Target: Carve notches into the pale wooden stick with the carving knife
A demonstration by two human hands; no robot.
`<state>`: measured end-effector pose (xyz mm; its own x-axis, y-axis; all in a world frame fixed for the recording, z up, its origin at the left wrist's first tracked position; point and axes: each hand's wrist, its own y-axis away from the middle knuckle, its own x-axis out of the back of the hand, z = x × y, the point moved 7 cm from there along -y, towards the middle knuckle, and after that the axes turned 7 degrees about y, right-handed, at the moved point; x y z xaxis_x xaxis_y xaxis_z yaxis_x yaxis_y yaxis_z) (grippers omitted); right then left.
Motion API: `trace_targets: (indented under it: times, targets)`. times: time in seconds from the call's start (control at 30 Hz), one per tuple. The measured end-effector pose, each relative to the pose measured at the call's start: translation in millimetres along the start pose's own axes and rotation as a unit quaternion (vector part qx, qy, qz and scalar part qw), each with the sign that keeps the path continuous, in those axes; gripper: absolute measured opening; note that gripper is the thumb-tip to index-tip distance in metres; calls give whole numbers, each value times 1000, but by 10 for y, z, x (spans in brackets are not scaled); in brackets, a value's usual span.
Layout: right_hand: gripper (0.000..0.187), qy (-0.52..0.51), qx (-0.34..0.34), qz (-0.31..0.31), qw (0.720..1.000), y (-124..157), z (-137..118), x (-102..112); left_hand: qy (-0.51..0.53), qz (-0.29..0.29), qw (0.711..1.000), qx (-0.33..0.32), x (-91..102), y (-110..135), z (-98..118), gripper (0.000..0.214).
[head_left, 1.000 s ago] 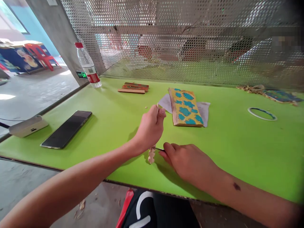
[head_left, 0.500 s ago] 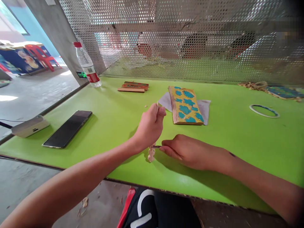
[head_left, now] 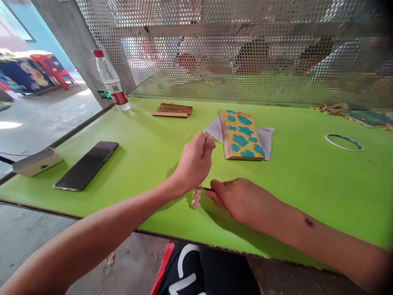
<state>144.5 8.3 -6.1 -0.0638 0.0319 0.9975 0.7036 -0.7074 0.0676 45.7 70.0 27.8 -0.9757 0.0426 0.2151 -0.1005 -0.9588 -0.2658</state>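
Note:
My left hand [head_left: 193, 164] is closed round a pale wooden stick [head_left: 196, 198], held upright with its notched, carved lower end just above the green table [head_left: 138, 159]. My right hand [head_left: 242, 199] rests on the table beside it, pinching a thin dark blade tool [head_left: 203, 189] whose tip touches the carved end of the stick. Just beyond the hands lies a yellow board with turquoise shapes [head_left: 241, 134] on a sheet of grey paper [head_left: 267, 139].
A dark phone [head_left: 86, 164] and a white power bank [head_left: 36, 161] lie at the left edge. A water bottle [head_left: 111, 81] and several flat wooden strips [head_left: 172, 110] sit at the back, before a perforated metal screen. A ring [head_left: 344, 141] lies at the right.
My right hand has rolled its wrist back and forth while the blade stays at the carved end of the stick. My left hand has barely moved.

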Motion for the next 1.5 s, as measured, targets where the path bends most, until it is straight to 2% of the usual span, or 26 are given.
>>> trace_targets:
  times: [0.23, 0.37, 0.53, 0.67, 0.73, 0.87, 1.0, 1.1, 1.2, 1.27, 1.33, 1.4, 1.5]
  targets:
    - [40, -69, 23, -22, 997, -48, 76, 98, 22, -7, 1000, 11, -16, 0, -19, 25]
    - [41, -116, 36, -26, 992, -28, 125, 86, 43, -12, 999, 30, -27, 2, -27, 24]
    - [39, -226, 2, 10, 974, 58, 251, 55, 72, 0, 994, 77, 35, -67, -151, 24]
    - [38, -309, -75, 90, 944, 89, 418, 97, 107, 41, 987, 110, 147, -152, -267, 21]
    - [36, -349, -123, 93, 924, 89, 498, 75, 122, 69, 984, 114, 196, -171, -277, 21]
    - [36, -495, -191, 36, 847, 103, 627, -37, 188, 121, 971, 83, 254, -152, -180, 21]
    - [36, -580, -186, 96, 787, 158, 849, 55, 286, 136, 947, 47, 287, -140, -53, 18]
    - [27, -621, -191, 169, 741, 233, 1080, 141, 337, 118, 932, 69, 281, -157, -17, 17]
    - [16, -653, -218, 210, 694, 303, 1279, 168, 350, 48, 930, 100, 218, -164, 41, 26]
    - [13, -663, -225, 212, 682, 320, 1348, 179, 348, -23, 930, 112, 157, -150, 101, 34]
    - [12, -668, -220, 212, 679, 323, 1379, 203, 352, -89, 925, 111, 115, -131, 164, 32]
    - [10, -678, -213, 218, 669, 323, 1394, 221, 360, -129, 918, 104, 117, -124, 213, 27]
    - [9, -697, -212, 224, 648, 312, 1400, 212, 340, -176, 914, 132, 114, -116, 218, 22]
